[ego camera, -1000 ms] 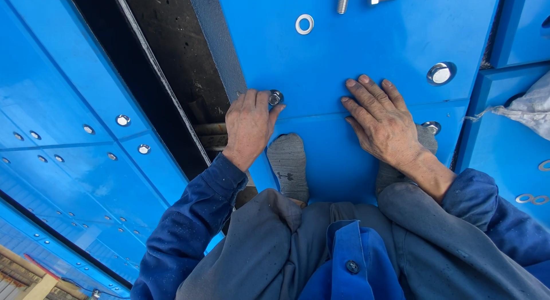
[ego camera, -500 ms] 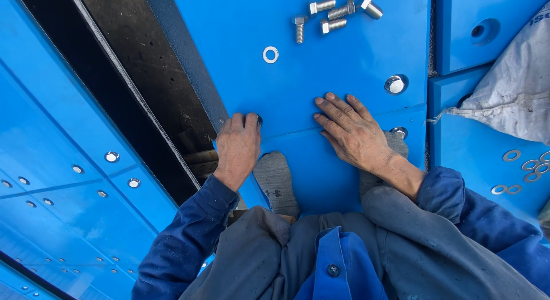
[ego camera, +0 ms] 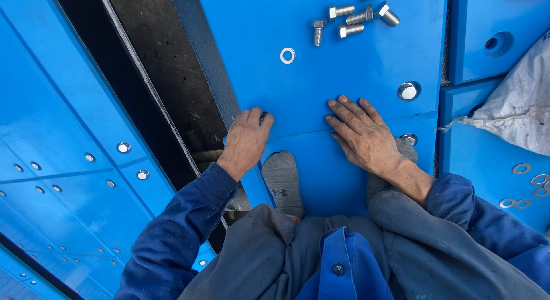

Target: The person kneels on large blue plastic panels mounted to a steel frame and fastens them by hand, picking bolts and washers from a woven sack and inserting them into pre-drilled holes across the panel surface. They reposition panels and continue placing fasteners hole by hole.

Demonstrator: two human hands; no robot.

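Down on a big blue panel a person is crouching, and both hands press on it. Their left hand sits at the panel's left edge, next to a dark gap. Its fingers are curled down over something small near the fingertips, but the hand hides it, so I cannot tell what is in its grip or if it holds anything at all. Their right hand lies flat with the fingers spread wide, so its grip is open and holds nothing. Just past the right hand, up and to the side, a round silver bolt head sits in a hole in the panel. A second bolt head peeks out right beside the wrist. Farther up the panel lies one loose washer, and beyond it a little bunch of loose silver bolts, well apart from both hands. Two feet in grey socks rest on the panel between and under the arms. On the far right a white sack lies on another blue panel, with a few more washers below it.
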